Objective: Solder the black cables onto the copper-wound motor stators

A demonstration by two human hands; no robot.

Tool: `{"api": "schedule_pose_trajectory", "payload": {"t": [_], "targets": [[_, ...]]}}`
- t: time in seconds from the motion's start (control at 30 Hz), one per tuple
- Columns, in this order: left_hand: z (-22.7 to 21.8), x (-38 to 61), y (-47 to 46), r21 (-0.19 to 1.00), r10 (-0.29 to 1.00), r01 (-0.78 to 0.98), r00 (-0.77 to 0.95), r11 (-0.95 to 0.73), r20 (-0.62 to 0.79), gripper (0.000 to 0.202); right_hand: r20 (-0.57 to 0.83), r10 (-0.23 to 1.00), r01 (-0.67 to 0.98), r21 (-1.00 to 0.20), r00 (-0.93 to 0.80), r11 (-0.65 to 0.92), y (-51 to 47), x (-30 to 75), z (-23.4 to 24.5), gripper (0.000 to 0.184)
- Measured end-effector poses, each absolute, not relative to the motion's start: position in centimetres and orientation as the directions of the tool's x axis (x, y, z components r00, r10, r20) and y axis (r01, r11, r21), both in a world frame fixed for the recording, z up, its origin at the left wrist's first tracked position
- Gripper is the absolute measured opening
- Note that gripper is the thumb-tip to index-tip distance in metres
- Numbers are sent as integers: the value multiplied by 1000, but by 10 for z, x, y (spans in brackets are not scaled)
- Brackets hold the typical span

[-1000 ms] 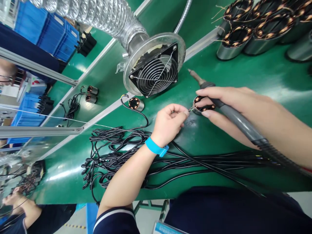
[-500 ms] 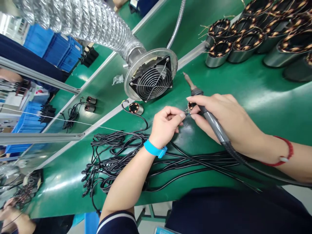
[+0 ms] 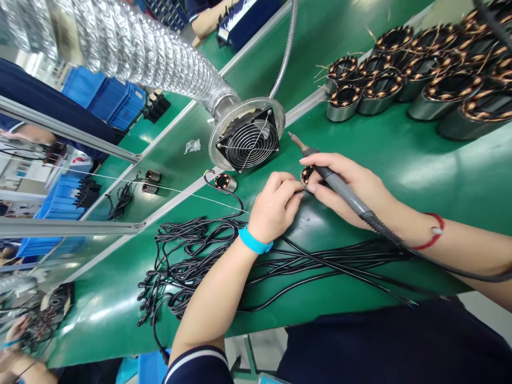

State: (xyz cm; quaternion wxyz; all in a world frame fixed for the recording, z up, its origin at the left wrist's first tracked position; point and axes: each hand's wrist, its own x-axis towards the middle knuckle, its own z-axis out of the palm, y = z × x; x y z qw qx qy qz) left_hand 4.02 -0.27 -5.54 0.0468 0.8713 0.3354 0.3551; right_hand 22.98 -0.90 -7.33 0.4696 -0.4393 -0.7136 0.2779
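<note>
My right hand point(image 3: 360, 186) is wrapped around a soldering iron point(image 3: 344, 193), whose bare tip points up and left towards the fan. Its thumb and fingertips also reach a small copper-wound stator point(image 3: 305, 174), which is partly hidden behind them. Beside that stator my left hand point(image 3: 278, 205) is closed in a pinch on a thin wire end, mostly covered by the fingers. Under and around my left forearm lies a bundle of black cables point(image 3: 208, 266), with stripped ends stretching to the right.
A round fume-extractor fan point(image 3: 252, 144) on a silver duct point(image 3: 160, 58) hangs above the green bench point(image 3: 384, 149). Several stators point(image 3: 380, 90) stand in rows at the upper right. Another stator point(image 3: 225, 182) with a cable sits below the fan. Other people work further off.
The view has shifted slightly. My hands have drawn closer together at the small stator, and the left fingers have curled further over the wire. The iron's tip has swung a little left.
</note>
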Motion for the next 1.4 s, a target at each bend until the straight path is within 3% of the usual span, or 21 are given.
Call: {"api": "schedule_pose_trajectory", "payload": {"t": [0.1,0.2,0.33,0.4,0.67,0.8,1.0,1.13,1.2,1.4], "targets": [[-54,40,-2,317,609,546,513,-775,606,14,370,914,286,-869,-166,404,-6,233,-76,38],[-53,41,-2,404,667,549,458,-732,588,13,398,889,310,-836,-226,453,-3,244,-78,39],[-50,40,-2,579,843,612,376,-538,385,13,520,752,354,-669,-406,654,6,259,-85,41],[-48,40,-2,638,896,629,337,-444,291,13,540,731,368,-635,-417,679,10,259,-87,36],[-47,42,-1,823,971,524,203,-219,128,13,472,831,398,-730,-295,555,9,231,-79,36],[-51,42,0,865,982,476,169,-155,83,11,511,807,416,-691,-298,591,4,236,-81,41],[-60,40,0,896,979,423,195,-137,58,10,541,783,597,-531,-307,601,-16,262,-61,35],[-63,41,1,877,981,454,177,-158,85,11,522,833,636,-583,-183,505,-46,271,-56,24],[-63,41,1,861,977,474,182,-183,108,12,549,825,622,-601,-134,501,-58,273,-63,27],[-64,39,-1,816,957,507,224,-278,187,14,496,832,574,-617,-248,539,-62,274,-69,37]]}}
